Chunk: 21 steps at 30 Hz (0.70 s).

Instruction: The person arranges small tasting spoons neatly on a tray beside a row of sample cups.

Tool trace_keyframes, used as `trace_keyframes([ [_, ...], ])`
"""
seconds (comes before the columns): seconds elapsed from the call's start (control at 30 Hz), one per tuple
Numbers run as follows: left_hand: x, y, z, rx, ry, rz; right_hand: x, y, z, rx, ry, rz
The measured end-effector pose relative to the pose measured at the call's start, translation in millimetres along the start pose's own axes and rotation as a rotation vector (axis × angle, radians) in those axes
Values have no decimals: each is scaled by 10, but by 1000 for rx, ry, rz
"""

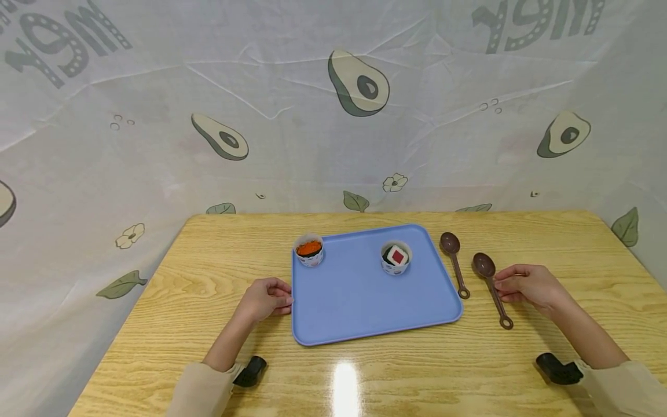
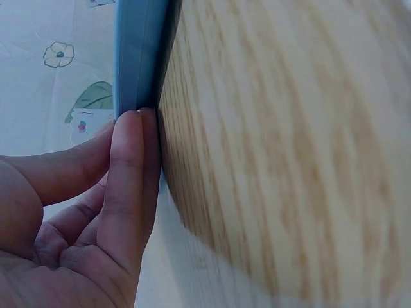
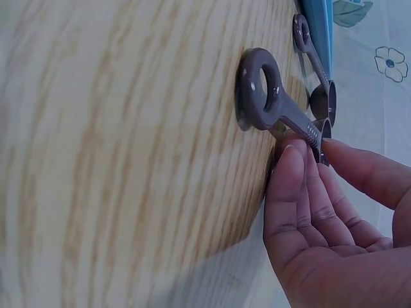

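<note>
Blue tray (image 2: 136, 61): ran past the left wrist view's top.
Pinched brown spoon (image 3: 292, 119), right wrist view: bowl lay partly hidden by the right hand (image 3: 334, 221).

Left sleeve (image 1: 200, 391), right sleeve (image 1: 625, 389): plain, pale beige. Left wrist unit (image 1: 251, 372), right wrist unit (image 1: 559, 369): black, stubby, curved, jutting inward from the sleeve ends. Left hand (image 1: 267, 298), right hand (image 1: 530, 285): bare.

"What covers the back?"

"A pale, creased cloth (image 1: 292, 168), printed with avocado halves (image 1: 354, 87), leaves (image 1: 356, 201) and pale flowers (image 1: 400, 179)."

"And along its top?"

"Large grey lettering (image 1: 497, 29), at the left and at the right."

"Below that?"

"A table (image 1: 198, 284) with yellowish wood grain, a bright patch of glare (image 1: 345, 388) on its near part."
</note>
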<state>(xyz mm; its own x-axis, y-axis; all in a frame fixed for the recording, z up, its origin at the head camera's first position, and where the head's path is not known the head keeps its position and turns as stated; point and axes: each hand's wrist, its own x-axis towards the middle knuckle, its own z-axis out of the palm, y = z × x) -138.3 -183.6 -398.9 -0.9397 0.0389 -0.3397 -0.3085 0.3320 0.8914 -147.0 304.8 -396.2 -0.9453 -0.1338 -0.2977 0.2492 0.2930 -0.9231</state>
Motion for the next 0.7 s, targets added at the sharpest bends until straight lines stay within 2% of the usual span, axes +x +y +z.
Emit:
trace_keyframes([
  [0.7, 13, -6, -5, -4, -3, 0, 26, 29, 4, -8, -8, -5],
])
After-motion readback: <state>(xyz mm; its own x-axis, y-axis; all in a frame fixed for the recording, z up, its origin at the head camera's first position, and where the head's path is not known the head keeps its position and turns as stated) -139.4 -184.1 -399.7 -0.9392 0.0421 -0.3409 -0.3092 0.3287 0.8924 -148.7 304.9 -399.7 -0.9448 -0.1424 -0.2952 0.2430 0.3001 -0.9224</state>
